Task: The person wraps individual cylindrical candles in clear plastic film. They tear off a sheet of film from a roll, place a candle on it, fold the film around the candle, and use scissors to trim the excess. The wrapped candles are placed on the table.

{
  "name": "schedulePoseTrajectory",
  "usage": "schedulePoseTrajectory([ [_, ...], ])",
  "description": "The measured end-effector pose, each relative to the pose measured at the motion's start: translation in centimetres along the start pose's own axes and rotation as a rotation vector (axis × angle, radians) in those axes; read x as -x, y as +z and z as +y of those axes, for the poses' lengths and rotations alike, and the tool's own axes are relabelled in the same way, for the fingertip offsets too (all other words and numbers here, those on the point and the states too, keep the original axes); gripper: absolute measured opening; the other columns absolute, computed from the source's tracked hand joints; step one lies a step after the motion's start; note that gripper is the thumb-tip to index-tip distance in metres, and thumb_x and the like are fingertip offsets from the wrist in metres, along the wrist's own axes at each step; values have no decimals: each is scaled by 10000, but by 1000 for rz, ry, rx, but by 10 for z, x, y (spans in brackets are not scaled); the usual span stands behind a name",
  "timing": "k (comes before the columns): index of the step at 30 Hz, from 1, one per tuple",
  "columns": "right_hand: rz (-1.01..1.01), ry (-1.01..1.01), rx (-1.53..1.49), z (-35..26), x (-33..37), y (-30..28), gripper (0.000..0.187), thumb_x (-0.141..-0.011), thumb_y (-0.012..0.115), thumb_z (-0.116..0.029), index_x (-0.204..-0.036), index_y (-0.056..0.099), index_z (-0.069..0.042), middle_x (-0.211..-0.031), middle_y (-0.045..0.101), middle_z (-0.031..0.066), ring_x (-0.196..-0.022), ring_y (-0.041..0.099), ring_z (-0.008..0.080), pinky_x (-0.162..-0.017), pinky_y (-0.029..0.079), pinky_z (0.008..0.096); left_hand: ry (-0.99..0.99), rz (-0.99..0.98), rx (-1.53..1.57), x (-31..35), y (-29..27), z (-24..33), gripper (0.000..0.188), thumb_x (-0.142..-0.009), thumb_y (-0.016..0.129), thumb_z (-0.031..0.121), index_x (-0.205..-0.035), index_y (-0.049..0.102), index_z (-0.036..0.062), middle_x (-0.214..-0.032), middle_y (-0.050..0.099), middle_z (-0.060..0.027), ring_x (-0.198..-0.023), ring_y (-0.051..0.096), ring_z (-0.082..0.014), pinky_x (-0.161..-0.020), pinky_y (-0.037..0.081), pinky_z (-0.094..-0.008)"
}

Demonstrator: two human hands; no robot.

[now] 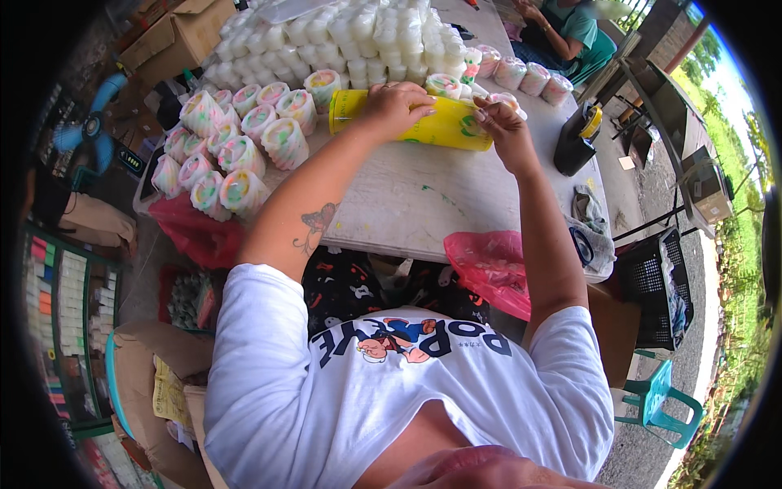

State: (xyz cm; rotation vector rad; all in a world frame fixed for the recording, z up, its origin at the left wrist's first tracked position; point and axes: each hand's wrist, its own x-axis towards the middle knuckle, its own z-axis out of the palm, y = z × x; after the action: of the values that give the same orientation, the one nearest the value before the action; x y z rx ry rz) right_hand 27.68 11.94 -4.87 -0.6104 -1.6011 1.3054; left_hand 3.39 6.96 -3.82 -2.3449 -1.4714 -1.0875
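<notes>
A yellow roll of plastic film [444,129] with green print lies crosswise on the table in front of me. My left hand [397,112] curls over its top, left of the middle, fingers bent against the film. At the roll's right end my right hand [503,132] is pinched, thumb against fingers; whatever is between them is too fine to make out. Just behind the roll sit small wrapped bundles [444,85] with pink and green patches. More round wrapped bundles [242,191] of the same look crowd the table's left side, close to my left forearm.
Stacks of white cup-like pieces [358,41] fill the back of the table [391,216]. Further bundles [534,79] line its far right, near a black container [577,140]. A pink plastic bag [493,269] hangs at the front edge. Across the table sits another person [562,33].
</notes>
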Motion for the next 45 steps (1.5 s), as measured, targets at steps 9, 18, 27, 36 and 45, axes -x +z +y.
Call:
schedulePoseTrajectory([
  [9,117,-55,25,16,-9,-1,61,-937,571,-114,-938,586,-54,-1138,635,59,-1046,551,101,-926,415,253,130,66,112,-18,-11,3,152,-863,602,239,-855,650,95,-861,633,-88,-782,618,-296,-713,494,-397],
  [18,189,1,140,16,-7,3,121,-927,597,-128,-893,565,-17,-981,653,34,-1005,564,72,-880,392,201,-63,-362,193,-36,-36,2,104,-836,644,90,-919,636,29,-1045,604,-71,-856,599,-218,-754,478,-306],
  [27,266,-39,230,12,-6,15,143,-942,579,-161,-957,571,-19,-916,631,3,-895,541,48,-811,423,198,-209,-585,108,-46,-63,1,81,-798,653,42,-861,628,-1,-1057,571,-108,-826,602,-227,-758,477,-356],
  [36,325,-112,215,15,-7,20,142,-948,561,-147,-942,546,-6,-903,650,48,-884,626,101,-755,453,206,-201,-671,-33,-41,-82,-18,160,-851,625,91,-977,610,-6,-1148,495,-75,-898,572,-179,-770,498,-280],
  [45,362,-181,113,25,-13,21,123,-952,545,-125,-952,521,-3,-897,651,80,-872,642,117,-737,472,236,-140,-403,42,-31,-62,-25,222,-849,641,156,-1050,630,64,-1349,470,-99,-1033,563,-235,-913,460,-330],
])
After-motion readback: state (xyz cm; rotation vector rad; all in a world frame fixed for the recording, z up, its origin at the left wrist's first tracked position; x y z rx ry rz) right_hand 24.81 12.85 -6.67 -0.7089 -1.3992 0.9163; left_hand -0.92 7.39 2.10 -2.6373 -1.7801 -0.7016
